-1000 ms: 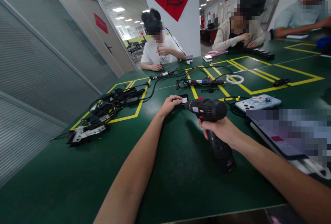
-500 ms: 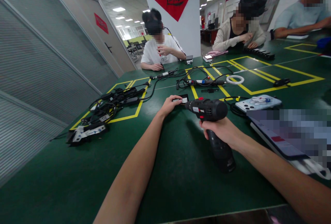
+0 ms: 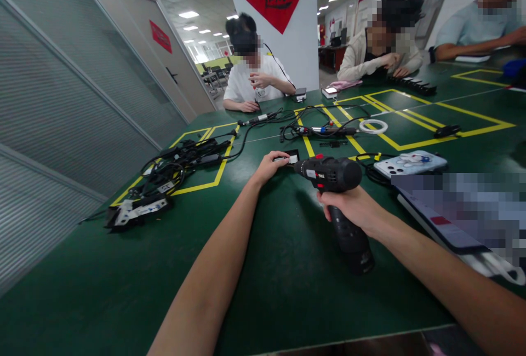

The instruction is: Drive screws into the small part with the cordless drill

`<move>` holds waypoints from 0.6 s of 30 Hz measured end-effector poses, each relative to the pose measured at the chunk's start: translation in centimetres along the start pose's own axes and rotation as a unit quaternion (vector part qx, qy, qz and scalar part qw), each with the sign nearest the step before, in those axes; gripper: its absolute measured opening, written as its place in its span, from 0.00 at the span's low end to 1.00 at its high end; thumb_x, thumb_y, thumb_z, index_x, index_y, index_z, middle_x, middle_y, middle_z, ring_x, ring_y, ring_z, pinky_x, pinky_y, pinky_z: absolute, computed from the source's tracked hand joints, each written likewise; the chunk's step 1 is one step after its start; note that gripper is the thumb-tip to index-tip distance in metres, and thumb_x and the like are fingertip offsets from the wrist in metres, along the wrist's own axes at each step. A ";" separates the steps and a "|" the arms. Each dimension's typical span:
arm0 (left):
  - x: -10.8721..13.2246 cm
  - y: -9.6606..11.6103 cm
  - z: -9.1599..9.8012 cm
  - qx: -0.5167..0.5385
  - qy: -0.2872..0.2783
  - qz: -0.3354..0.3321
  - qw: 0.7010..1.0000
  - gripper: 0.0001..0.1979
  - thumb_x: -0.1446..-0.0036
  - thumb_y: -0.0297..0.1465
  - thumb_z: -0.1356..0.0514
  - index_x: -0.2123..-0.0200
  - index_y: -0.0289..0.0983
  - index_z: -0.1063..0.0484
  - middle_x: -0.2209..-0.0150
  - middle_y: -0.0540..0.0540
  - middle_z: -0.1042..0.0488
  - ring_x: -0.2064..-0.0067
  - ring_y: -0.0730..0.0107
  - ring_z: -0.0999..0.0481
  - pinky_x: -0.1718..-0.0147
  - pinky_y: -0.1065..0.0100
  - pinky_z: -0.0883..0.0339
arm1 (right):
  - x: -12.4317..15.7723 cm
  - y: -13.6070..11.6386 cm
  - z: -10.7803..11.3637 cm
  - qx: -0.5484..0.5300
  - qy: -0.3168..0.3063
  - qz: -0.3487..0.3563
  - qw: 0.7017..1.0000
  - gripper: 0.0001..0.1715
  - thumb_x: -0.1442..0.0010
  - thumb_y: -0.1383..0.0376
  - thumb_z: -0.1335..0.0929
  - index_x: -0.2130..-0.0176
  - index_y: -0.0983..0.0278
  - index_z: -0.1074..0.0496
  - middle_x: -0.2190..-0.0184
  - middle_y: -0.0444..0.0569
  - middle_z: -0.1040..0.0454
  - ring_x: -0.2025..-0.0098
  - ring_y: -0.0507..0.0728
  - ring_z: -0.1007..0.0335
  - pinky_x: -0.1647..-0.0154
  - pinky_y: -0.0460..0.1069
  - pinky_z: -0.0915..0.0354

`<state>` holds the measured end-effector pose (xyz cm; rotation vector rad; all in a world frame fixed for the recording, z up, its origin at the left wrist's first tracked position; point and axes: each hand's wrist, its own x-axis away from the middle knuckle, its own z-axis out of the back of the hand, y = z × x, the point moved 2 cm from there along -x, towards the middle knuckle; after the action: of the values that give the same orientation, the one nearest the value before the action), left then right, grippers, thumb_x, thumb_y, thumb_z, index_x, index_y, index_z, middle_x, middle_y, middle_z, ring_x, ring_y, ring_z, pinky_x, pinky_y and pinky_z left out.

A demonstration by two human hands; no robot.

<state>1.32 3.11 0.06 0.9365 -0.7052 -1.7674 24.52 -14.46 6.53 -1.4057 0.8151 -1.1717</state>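
Note:
My right hand is wrapped round the grip of a black cordless drill with red details. The drill lies nearly level, its chuck pointing left at a small black piece with a white part on it. My left hand is closed on the near left side of that black piece, its fingertips right by the white part. Where the drill's bit ends is too small to make out. Below the drill's body, its battery end hangs over the green table.
Tangled black cables and a black-and-white bracket lie at the left. A phone and a tablet-like device are at the right. Beyond are a white ring and more cables. Several people sit across the table.

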 end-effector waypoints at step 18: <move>0.0 0.1 -0.1 0.004 0.004 -0.002 1.000 0.15 0.51 0.39 0.39 0.61 0.40 0.23 0.56 0.45 0.26 0.50 0.61 0.30 0.46 0.60 0.40 | 0.0 0.0 -0.1 -0.016 -0.004 0.016 1.000 0.04 0.53 0.68 0.34 0.71 0.65 0.30 0.82 0.45 0.30 0.80 0.52 0.34 0.78 0.47 0.42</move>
<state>1.42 3.08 0.08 0.9502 -0.7053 -1.7635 24.40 -14.48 6.49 -1.4185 0.8516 -1.1317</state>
